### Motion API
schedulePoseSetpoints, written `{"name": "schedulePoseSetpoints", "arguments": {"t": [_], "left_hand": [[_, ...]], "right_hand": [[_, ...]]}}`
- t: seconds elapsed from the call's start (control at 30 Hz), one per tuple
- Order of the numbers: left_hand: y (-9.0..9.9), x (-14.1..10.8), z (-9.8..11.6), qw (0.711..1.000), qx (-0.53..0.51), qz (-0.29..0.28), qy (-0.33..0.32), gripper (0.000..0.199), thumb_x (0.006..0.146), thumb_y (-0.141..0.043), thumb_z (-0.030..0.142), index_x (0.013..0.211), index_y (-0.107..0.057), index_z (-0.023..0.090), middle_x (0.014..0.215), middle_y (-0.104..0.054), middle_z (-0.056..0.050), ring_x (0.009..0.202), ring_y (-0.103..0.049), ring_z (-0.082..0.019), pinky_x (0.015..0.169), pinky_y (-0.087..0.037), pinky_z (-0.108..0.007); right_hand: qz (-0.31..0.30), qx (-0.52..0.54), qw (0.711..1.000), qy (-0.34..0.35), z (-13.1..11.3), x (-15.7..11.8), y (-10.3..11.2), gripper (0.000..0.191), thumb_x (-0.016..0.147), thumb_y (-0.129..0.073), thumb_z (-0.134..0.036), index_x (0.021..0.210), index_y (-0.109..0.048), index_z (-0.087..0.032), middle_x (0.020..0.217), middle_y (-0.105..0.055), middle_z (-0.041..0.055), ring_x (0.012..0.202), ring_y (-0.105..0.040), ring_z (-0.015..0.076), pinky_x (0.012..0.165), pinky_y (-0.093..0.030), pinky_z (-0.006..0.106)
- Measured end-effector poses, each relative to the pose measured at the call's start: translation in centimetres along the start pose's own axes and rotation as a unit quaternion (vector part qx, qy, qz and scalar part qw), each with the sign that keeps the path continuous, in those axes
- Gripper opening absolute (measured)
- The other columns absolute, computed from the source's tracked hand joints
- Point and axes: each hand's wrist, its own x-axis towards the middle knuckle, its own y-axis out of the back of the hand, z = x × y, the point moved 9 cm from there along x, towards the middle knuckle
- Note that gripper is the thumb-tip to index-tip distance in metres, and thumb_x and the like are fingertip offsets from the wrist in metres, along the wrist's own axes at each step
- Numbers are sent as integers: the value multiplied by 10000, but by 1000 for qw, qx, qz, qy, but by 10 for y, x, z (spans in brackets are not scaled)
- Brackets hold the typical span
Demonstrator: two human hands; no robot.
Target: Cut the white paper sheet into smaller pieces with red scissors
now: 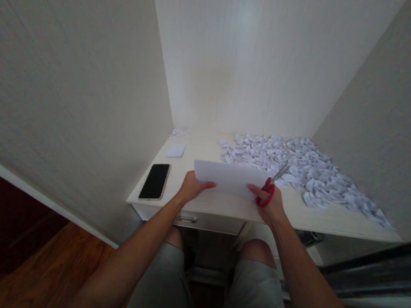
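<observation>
A white sheet of paper (pixel 230 179) is held up by its two ends over the front of the white desk. My left hand (pixel 193 187) is closed on its left end, with the thumb on the near face. My right hand (pixel 270 203) grips the right end, thumb pointing left across the paper. Red-handled scissors (pixel 266 192) hang on my right hand, their blades pointing up and to the right, away from the sheet.
Many crumpled paper strips (pixel 305 164) cover the back and right of the desk (pixel 202 148). A black phone (pixel 155 181) lies at the left, below a small white paper stack (pixel 175 150). Walls enclose the desk; a drawer handle (pixel 186 219) is under its front edge.
</observation>
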Motion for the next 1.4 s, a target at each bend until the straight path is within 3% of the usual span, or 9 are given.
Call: {"name": "schedulePoseSetpoints", "arguments": {"t": [0.23,0.43,0.6,0.77,0.93,1.03,1.13,1.27,1.4], "left_hand": [[0,0,3,1000,0,6,-8,551,504,-937,338,969,-745,113,1024,-762,-130,913,-697,-239,910,-541,-393],[8,-18,16,995,-98,7,7,552,543,-921,354,992,-713,111,988,-758,-100,853,-694,-205,855,-549,-357],[6,-63,20,940,-315,130,23,502,652,-849,424,1033,-626,187,1089,-732,-69,1019,-695,-169,891,-564,-292],[-32,-89,20,921,-344,173,59,566,754,-752,545,1165,-583,195,1248,-691,-114,1168,-668,-218,966,-578,-335],[-24,-81,30,913,-359,188,44,679,717,-815,478,1272,-570,173,1321,-662,-141,1116,-688,-238,950,-585,-359],[3,-69,46,947,-271,169,29,662,706,-825,480,1238,-617,144,1259,-698,-142,1037,-705,-227,913,-577,-341],[16,-60,66,986,-149,63,33,584,662,-855,488,1094,-704,125,1103,-753,-134,927,-713,-228,845,-567,-325],[9,-65,79,991,-81,-77,73,504,681,-842,489,1050,-742,160,1038,-767,-118,866,-713,-233,783,-568,-325],[1,-73,82,990,-67,-94,79,439,694,-834,472,997,-757,164,1009,-771,-122,827,-705,-222,757,-565,-321]], "right_hand": [[22,-19,1000,-4,5,-4,-3,512,522,-926,-222,989,-736,-138,1003,-759,77,866,-713,209,831,-572,344],[84,31,996,-5,-6,-13,-15,524,469,-922,-182,956,-733,-140,970,-766,69,832,-710,216,821,-588,368],[141,97,985,-13,-1,-41,-40,454,499,-882,-196,915,-705,-169,1038,-756,79,919,-715,254,809,-596,371],[145,132,980,-20,25,-74,-79,448,570,-838,-269,980,-671,-195,1105,-739,82,1002,-701,277,783,-613,378],[137,142,980,-40,26,-82,-74,409,558,-878,-239,891,-644,-199,960,-736,34,829,-694,190,667,-600,279],[127,117,985,-9,-3,-68,-45,378,571,-908,-291,809,-634,-187,862,-714,24,767,-685,167,669,-603,280],[63,55,996,-3,-32,-55,-34,458,538,-937,-313,893,-680,-182,976,-734,78,849,-714,220,718,-615,336],[-19,-71,997,-13,-42,-58,-48,399,585,-921,-360,846,-692,-162,854,-716,71,747,-672,201,653,-574,309],[14,-73,997,-30,-29,-68,-52,389,611,-897,-398,726,-600,-174,680,-627,15,575,-539,137,497,-446,248]]}}
